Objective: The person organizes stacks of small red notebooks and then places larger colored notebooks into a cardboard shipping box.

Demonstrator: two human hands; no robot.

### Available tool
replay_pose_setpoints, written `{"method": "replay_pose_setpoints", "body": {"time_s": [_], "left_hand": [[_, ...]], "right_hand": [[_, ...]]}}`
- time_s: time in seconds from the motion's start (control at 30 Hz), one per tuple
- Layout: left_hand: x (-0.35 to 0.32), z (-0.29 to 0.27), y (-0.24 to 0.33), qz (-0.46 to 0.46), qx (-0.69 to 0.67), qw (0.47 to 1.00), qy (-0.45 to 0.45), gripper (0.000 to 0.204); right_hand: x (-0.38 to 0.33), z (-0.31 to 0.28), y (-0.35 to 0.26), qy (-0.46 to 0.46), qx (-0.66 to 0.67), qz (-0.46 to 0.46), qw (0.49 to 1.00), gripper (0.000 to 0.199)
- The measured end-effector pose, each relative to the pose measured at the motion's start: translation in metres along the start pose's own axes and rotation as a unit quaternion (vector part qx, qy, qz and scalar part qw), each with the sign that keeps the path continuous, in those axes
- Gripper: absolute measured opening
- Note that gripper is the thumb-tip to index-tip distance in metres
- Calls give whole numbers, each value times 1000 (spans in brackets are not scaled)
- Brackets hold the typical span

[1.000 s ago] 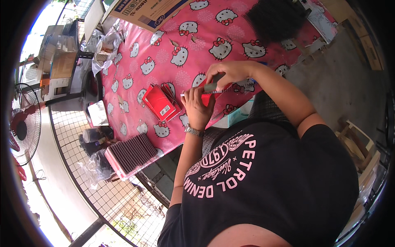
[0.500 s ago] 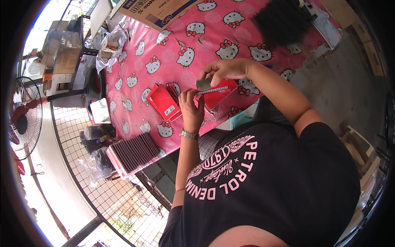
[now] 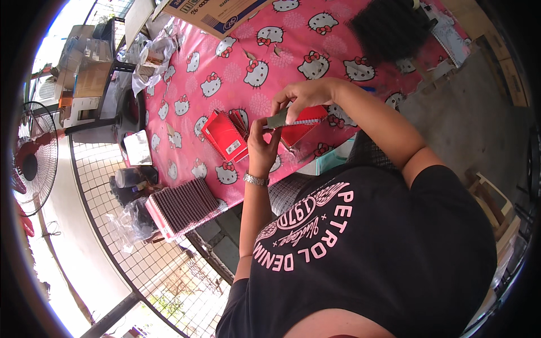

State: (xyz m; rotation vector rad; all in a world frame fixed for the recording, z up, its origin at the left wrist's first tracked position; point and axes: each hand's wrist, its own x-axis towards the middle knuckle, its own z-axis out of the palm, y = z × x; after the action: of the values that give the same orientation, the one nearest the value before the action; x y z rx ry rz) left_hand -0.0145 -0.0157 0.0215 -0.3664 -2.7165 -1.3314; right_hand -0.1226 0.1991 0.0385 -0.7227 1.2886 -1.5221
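Observation:
My right hand (image 3: 301, 97) is closed on a small dark green, flat-looking piece (image 3: 276, 119), whose kind I cannot make out. My left hand (image 3: 263, 147) meets it from the near left, fingers bent and tips at the piece's edge; what they grip is partly hidden. Under both hands a red spiral-bound notebook (image 3: 297, 131) lies on the table, its pale wire spine (image 3: 309, 121) showing to the right of the green piece. Just left of my left hand, several red spiral notebooks (image 3: 224, 137) lie in a loose, overlapping pile.
A pink patterned cloth (image 3: 225, 73) covers the table. Stacked spiral notebooks (image 3: 183, 207) stand at its near left corner. A heap of black bristly strands (image 3: 390, 31) lies far right, a cardboard box (image 3: 217, 14) at the far edge. Beyond the left edge stands a fan (image 3: 34, 160).
The green piece has tipped and sits slightly lower, closer to my left fingers. My left fingers have bent in toward it. The notebooks keep their places.

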Motion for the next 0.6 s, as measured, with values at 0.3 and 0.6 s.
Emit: {"method": "replay_pose_setpoints", "body": {"time_s": [0.3, 0.6], "left_hand": [[3, -1, 17, -110, -43, 993, 0, 16], [-16, 23, 5, -39, -4, 991, 127, 23]], "right_hand": [[-30, -58, 47, 472, -522, -11, 711, 68], [-118, 44, 101, 508, -587, 70, 626, 62]]}}
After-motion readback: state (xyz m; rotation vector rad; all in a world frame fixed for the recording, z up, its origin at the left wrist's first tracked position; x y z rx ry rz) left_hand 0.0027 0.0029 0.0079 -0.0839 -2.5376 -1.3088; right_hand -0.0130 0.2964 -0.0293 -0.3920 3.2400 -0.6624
